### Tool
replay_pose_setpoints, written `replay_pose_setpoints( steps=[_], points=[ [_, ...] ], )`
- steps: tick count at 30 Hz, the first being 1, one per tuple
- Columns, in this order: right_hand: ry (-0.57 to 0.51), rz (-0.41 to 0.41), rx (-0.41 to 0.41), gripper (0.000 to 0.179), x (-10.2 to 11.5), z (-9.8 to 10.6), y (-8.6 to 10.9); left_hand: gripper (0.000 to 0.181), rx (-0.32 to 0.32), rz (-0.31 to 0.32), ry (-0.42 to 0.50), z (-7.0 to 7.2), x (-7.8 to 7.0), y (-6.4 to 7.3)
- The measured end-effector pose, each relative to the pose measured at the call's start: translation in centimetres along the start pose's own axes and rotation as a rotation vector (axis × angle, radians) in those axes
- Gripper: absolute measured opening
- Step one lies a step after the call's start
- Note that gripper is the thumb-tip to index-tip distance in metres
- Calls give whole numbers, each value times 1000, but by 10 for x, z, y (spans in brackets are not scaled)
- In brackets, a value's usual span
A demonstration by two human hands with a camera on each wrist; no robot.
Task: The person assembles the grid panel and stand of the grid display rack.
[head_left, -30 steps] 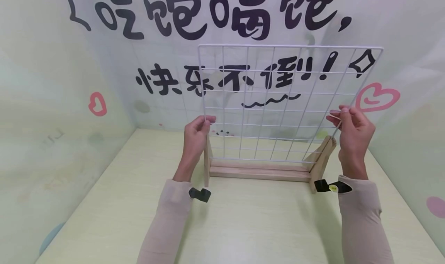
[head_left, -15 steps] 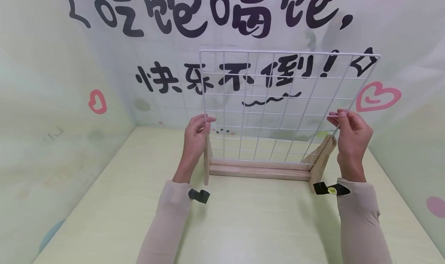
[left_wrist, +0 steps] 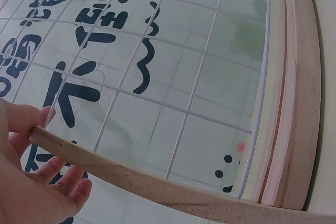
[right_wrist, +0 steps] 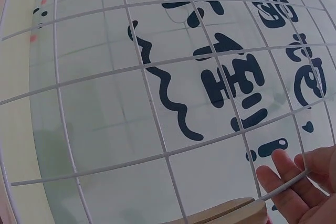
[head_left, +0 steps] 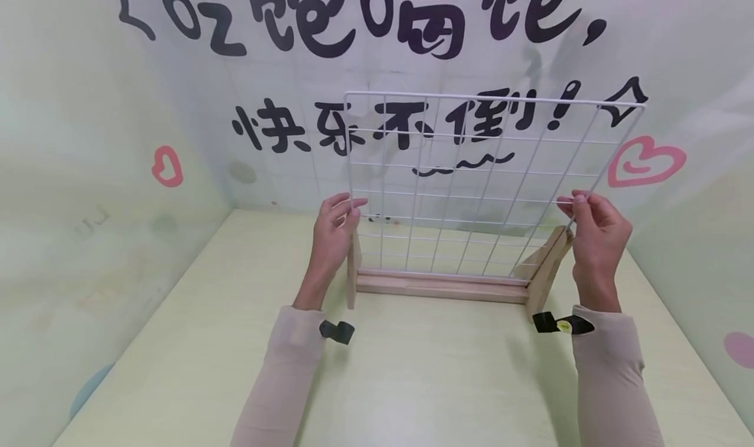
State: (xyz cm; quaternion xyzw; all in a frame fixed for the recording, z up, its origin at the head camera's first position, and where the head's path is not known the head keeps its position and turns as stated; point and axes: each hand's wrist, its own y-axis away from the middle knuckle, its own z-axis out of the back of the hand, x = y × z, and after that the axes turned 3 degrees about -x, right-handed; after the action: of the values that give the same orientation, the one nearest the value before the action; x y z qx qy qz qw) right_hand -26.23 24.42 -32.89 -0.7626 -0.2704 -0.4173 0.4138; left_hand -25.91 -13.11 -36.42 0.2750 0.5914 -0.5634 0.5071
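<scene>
A white wire grid panel (head_left: 490, 170) stands upright, leaning back, in a wooden stand (head_left: 442, 288) with a bottom rail and two side supports. My left hand (head_left: 332, 231) pinches the panel's left edge just above the left side support (left_wrist: 113, 163). On the other side, the thumb and fingers of my right hand (head_left: 601, 234) grip the right edge, above the right side support (head_left: 548, 264). The panel's lower edge lies along the rail in the head view. In the right wrist view, the fingertips (right_wrist: 283, 158) wrap round the edge wire.
The stand rests on a pale wood-grain table (head_left: 400, 368). Behind it hangs a white backdrop (head_left: 283, 185) with large black lettering and pink hearts, continuing along both sides. Black straps with small mounts (head_left: 337, 331) sit at both wrists.
The panel's top edge has sunk lower against the backdrop lettering, its right side dropping too. My right hand has moved down with it. The left hand has barely moved. The head view has shifted slightly.
</scene>
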Motion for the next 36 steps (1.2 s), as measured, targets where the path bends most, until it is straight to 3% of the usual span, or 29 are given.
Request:
replay_pose_setpoints(
  steps=[23,31,36],
  points=[
    [56,-30,5,22,-11,9,8,30,73,40,-41,7,1,3],
    [37,-45,1,23,-11,11,9,29,87,25,-45,9,2,3],
    [84,-63,11,25,-10,13,7,33,105,2,-45,10,2,4]
  ],
)
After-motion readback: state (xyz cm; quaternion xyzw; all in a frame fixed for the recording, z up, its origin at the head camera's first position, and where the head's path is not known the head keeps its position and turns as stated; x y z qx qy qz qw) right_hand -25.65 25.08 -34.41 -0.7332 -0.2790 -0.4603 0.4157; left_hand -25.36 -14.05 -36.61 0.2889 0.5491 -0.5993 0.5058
